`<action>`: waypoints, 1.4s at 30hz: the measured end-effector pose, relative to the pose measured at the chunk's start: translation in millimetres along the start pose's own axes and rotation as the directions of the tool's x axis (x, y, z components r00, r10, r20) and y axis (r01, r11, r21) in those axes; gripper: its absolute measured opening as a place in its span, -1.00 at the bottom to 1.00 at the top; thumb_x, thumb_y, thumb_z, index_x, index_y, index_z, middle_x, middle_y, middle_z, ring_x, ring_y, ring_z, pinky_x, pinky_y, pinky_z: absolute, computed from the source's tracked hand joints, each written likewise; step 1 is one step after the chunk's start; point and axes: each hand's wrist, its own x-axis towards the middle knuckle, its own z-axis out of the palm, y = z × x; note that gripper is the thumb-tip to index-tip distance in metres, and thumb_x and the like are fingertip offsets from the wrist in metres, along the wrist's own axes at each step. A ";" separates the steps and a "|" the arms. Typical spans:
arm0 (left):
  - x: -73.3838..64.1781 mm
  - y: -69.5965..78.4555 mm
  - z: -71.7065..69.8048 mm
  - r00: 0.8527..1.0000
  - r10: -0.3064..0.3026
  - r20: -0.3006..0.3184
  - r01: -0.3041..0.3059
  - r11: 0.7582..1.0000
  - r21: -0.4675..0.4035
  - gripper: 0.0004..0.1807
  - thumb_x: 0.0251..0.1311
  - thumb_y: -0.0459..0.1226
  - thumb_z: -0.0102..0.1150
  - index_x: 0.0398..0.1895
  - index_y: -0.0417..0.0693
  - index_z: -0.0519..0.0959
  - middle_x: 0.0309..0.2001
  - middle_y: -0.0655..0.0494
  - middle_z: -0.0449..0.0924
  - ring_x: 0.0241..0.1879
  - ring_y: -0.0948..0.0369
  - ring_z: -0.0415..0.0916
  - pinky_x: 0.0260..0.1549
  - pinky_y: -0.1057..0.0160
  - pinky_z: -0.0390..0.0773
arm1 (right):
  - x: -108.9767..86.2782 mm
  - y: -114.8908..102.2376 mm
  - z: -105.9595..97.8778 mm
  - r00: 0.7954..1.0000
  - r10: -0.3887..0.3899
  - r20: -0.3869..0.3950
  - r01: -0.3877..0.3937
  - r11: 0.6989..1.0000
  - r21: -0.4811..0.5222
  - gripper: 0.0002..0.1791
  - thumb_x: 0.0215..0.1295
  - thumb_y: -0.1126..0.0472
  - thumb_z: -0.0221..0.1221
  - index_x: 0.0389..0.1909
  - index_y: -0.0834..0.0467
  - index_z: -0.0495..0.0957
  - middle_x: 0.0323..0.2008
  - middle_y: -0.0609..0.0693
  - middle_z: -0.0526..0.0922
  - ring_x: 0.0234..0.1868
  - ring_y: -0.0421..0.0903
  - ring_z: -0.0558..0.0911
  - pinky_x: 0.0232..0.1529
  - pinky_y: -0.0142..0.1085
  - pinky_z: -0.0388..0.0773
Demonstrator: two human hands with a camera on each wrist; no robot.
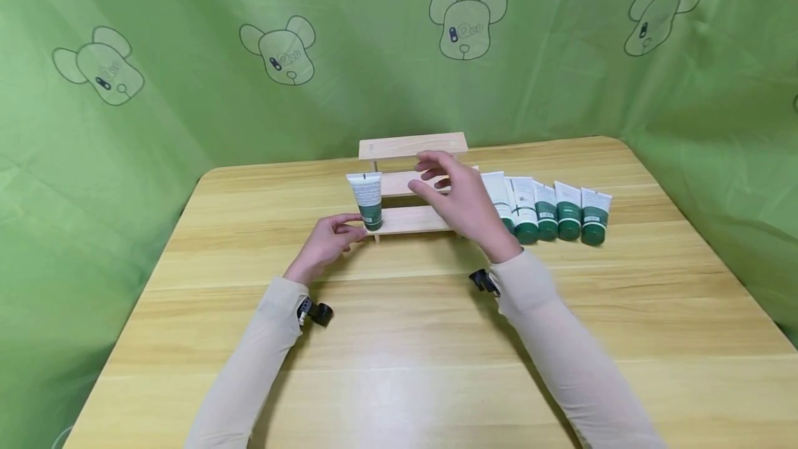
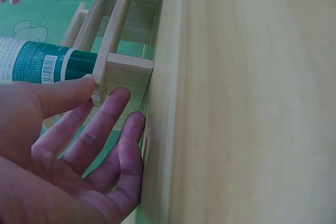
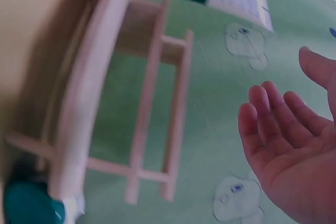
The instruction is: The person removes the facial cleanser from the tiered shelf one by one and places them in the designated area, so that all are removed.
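Observation:
A three-step wooden shelf (image 1: 413, 220) stands toward the back of the table. On the left end of its lowest step, a white and green squeeze tube (image 1: 366, 198) stands upright on its cap. My left hand (image 1: 325, 244) pinches that end of the step, thumb on the edge right by the tube's cap and the other fingers loosely bent, as the left wrist view shows. Over the shelf's right side hovers my right hand (image 1: 469, 205), fingers gently curved and apart, holding nothing. It hides part of the middle and lowest steps.
Right of the shelf, several similar tubes (image 1: 569, 210) stand in a row, the leftmost partly behind my right hand. A green curtain (image 1: 374, 54) with bear-head outlines hangs behind the wooden table (image 1: 399, 352). Small black wrist cameras (image 1: 321, 313) sit at both cuffs.

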 end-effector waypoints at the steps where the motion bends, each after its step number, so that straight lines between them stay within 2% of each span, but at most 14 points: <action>1: 0.2 0.2 0.0 1.000 -0.001 -0.001 0.001 1.000 0.000 -0.55 0.38 -0.27 0.27 0.31 -0.09 0.55 0.04 -0.17 0.70 -0.03 0.03 0.66 -0.22 0.27 0.51 | 0.4 1.2 4.3 1.000 0.008 0.012 -0.008 1.000 0.008 -0.48 0.39 0.11 0.32 0.31 0.17 0.48 0.07 0.07 0.68 0.05 -0.05 0.65 0.07 -0.15 0.61; 12: 1.0 0.1 -1.6 1.000 -0.004 0.001 0.004 1.000 0.010 -0.56 0.39 -0.25 0.26 0.31 -0.07 0.55 0.04 -0.15 0.72 -0.06 0.07 0.66 -0.24 0.27 0.51 | 1.4 24.4 45.8 0.985 0.086 0.152 -0.089 0.996 0.013 -0.41 0.37 0.11 0.34 0.36 0.15 0.44 0.23 0.07 0.63 0.14 -0.05 0.66 0.11 -0.20 0.62; 19: 0.4 -0.4 -3.5 1.000 -0.011 -0.005 0.011 1.000 0.000 -0.59 0.38 -0.24 0.27 0.27 0.00 0.59 0.02 -0.11 0.73 -0.11 0.10 0.63 -0.29 0.27 0.49 | 3.5 32.1 64.0 0.976 0.091 0.198 -0.114 0.988 0.108 -0.43 0.39 0.12 0.32 0.37 0.12 0.43 0.24 0.11 0.62 0.21 0.02 0.63 0.14 -0.20 0.62; 25: 1.3 -1.4 -3.8 1.000 0.000 -0.003 0.000 1.000 0.010 -0.57 0.39 -0.24 0.26 0.30 -0.05 0.56 0.04 -0.15 0.72 -0.06 0.06 0.65 -0.26 0.28 0.50 | 6.2 34.1 76.0 0.978 0.101 0.182 -0.129 0.980 0.152 -0.48 0.38 0.18 0.32 0.32 0.13 0.47 0.17 0.08 0.66 0.16 -0.03 0.66 0.11 -0.26 0.64; 34: 1.8 -1.1 -3.0 1.000 0.016 0.003 -0.016 1.000 0.016 -0.56 0.40 -0.26 0.24 0.31 -0.10 0.55 0.05 -0.20 0.71 0.01 -0.02 0.67 -0.24 0.27 0.50 | 8.1 29.7 86.7 0.984 0.111 0.140 -0.129 0.983 0.128 -0.60 0.43 0.14 0.28 0.22 0.14 0.53 0.04 0.06 0.70 0.07 -0.05 0.68 0.05 -0.24 0.66; 38: 1.9 -1.5 -2.4 1.000 0.016 -0.001 -0.016 1.000 0.015 -0.58 0.39 -0.27 0.25 0.30 -0.07 0.57 0.03 -0.17 0.72 -0.02 0.02 0.67 -0.26 0.27 0.50 | 8.1 26.8 84.8 0.985 0.119 0.122 -0.131 0.987 0.098 -0.63 0.44 0.12 0.27 0.19 0.12 0.54 0.00 0.04 0.71 0.02 -0.06 0.70 0.07 -0.20 0.64; 42: 1.5 -0.9 -1.7 1.000 0.003 0.006 -0.003 1.000 0.008 -0.59 0.38 -0.26 0.27 0.28 -0.01 0.58 0.03 -0.12 0.73 -0.04 0.05 0.67 -0.28 0.27 0.51 | 8.5 20.8 72.7 0.986 0.134 0.095 -0.141 0.987 0.074 -0.63 0.44 0.09 0.26 0.19 0.11 0.54 0.01 0.04 0.72 0.00 -0.04 0.70 0.10 -0.15 0.62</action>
